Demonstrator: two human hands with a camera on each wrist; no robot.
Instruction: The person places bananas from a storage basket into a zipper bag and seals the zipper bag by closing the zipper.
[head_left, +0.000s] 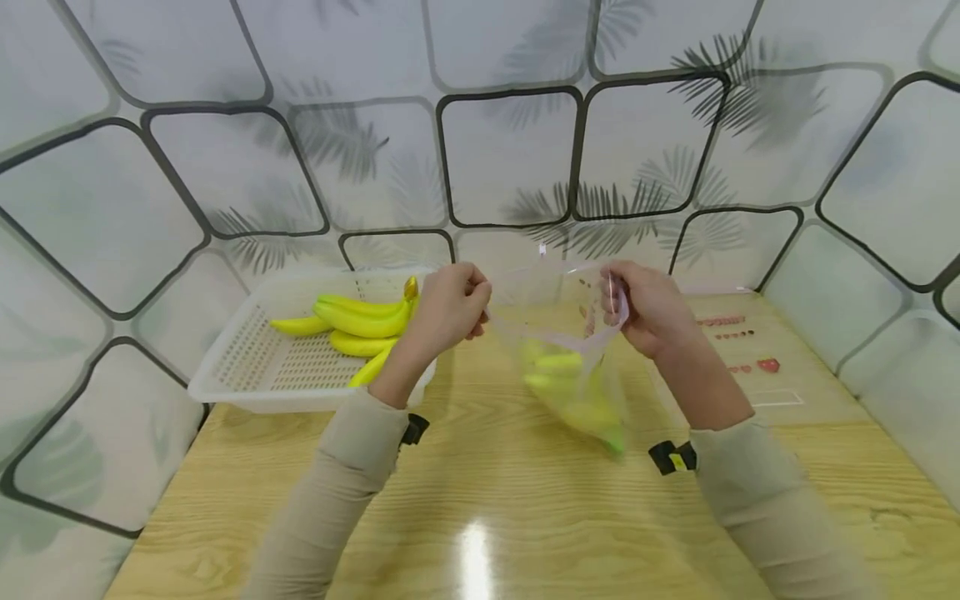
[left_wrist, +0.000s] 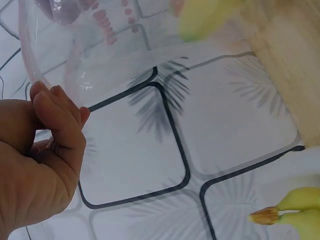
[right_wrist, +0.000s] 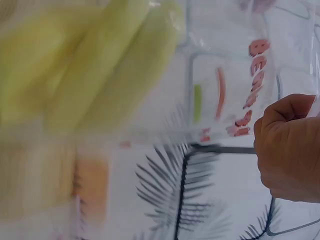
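So the head view has a person's left hand (head_left: 450, 308) pinching one side of a clear plastic bag's rim while the right hand (head_left: 652, 308) has its fingers curled round the other side, with the mouth stretched between them. The bag (head_left: 573, 342) hangs over the middle of the table (head_left: 540, 508), and you can see bagged bananas (head_left: 577, 396) through it; can't tell if the bottom touches the wood. Their long axis runs on a slant, with the green tip down and aimed toward the near-right corner of the table. Over at the far-left corner there's a white basket (head_left: 270, 402) with loose bananas (head_left: 363, 318) piled toward its right side, stem end up by the basket's far edge. A flat clear sheet (head_left: 750, 383) with red print lies by the far-right corner; only the head cam gets that one whole. The right wrist cam gives you stuff the head cam doesn't: a green stripe (right_wrist: 197, 102) and a red stripe (right_wrist: 220, 92) next to the bag's red print (right_wrist: 256, 75), plus the fruit up close but pretty blurry. Left wrist cam has the thumb-and-finger pinch way clearer, and a brown stem tip (left_wrist: 264, 216) poking in.
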